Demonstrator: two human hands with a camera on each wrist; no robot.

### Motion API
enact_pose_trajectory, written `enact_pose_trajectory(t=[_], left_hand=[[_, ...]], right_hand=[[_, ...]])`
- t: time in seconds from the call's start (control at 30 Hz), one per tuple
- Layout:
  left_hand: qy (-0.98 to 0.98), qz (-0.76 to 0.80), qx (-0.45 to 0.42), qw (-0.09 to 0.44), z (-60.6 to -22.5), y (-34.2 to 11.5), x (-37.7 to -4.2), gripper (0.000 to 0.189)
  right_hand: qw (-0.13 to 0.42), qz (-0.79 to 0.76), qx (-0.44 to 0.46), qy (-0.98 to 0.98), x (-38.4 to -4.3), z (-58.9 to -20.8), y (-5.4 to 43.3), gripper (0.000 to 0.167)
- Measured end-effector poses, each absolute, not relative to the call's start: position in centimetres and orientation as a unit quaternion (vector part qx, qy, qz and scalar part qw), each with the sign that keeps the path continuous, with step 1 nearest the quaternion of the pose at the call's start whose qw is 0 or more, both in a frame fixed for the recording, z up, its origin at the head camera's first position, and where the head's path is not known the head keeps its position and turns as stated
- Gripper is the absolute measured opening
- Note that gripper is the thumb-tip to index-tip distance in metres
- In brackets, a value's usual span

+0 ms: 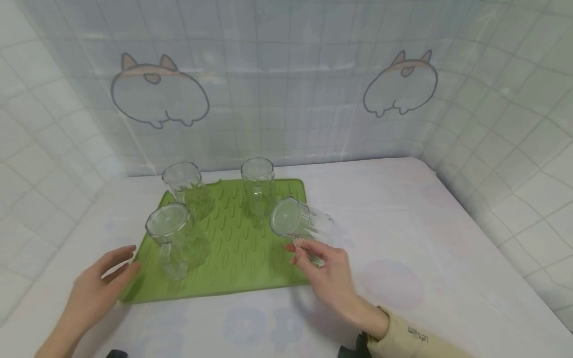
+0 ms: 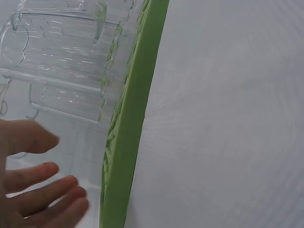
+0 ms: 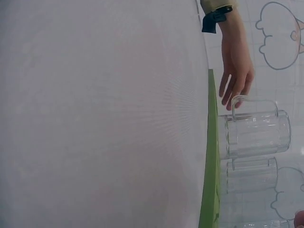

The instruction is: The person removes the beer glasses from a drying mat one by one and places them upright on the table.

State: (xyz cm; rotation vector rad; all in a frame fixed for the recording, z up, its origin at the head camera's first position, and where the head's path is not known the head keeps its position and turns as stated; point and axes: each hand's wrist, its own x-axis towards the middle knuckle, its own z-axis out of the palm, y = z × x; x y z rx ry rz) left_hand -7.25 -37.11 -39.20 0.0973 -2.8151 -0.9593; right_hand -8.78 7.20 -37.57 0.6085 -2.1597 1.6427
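My right hand (image 1: 329, 271) pinches the handle of a clear glass mug (image 1: 288, 217) between thumb and fingers. That mug is tilted over the right edge of a green ridged drying mat (image 1: 233, 268). My left hand (image 1: 100, 283) is beside the mat's left edge, fingers spread and bent a little, holding nothing. Nearest to it, a glass mug (image 1: 172, 233) stands at the mat's front left, its handle towards me. In the left wrist view, the left hand (image 2: 42, 185) is apart from the mugs. Only a fingertip of the right hand (image 3: 299, 219) shows in the right wrist view.
Two more glass mugs stand on the mat: one mug (image 1: 182, 181) at the back left, another mug (image 1: 258, 181) at the back middle. A pale printed cloth (image 1: 389, 219) covers the table. Behind it hangs a tile-patterned sheet (image 1: 277, 99), with similar sheets at both sides.
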Motion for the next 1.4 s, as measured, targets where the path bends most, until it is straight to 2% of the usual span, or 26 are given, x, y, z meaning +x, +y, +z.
enact_pose_trajectory(t=[0.17, 0.4, 0.77, 0.9, 0.97, 1.1, 1.2, 1.4], left_hand=[[-0.925, -0.346, 0.018, 0.156, -39.0, -36.5, -7.1, 0.044], [-0.892, -0.402, 0.034, 0.202, -37.6, -34.4, -6.7, 0.038], [-0.868, -0.433, 0.064, 0.236, -36.3, -30.9, -6.1, 0.049], [-0.865, -0.422, 0.091, 0.258, -35.4, -29.4, -5.7, 0.056], [-0.856, -0.423, 0.089, 0.285, -34.8, -28.5, -5.3, 0.057], [-0.824, -0.440, 0.021, 0.356, -33.9, -26.6, -4.7, 0.059], [-0.807, -0.448, -0.048, 0.381, -33.6, -25.4, -4.4, 0.059], [-0.806, -0.457, -0.133, 0.352, -33.8, -23.3, -4.6, 0.061]], right_hand=[[0.180, 0.577, 0.222, -0.765, -8.8, -37.6, 7.2, 0.023], [0.183, 0.583, 0.232, -0.757, -8.9, -37.6, 7.2, 0.023], [0.193, 0.588, 0.249, -0.745, -9.0, -37.9, 6.9, 0.023], [0.192, 0.586, 0.244, -0.749, -9.0, -37.9, 6.9, 0.023], [0.190, 0.585, 0.243, -0.750, -8.9, -37.9, 6.9, 0.023], [0.191, 0.583, 0.244, -0.751, -8.9, -37.9, 6.9, 0.023], [0.195, 0.583, 0.246, -0.750, -9.0, -37.9, 7.0, 0.024], [0.195, 0.583, 0.251, -0.748, -8.9, -37.8, 7.0, 0.024]])
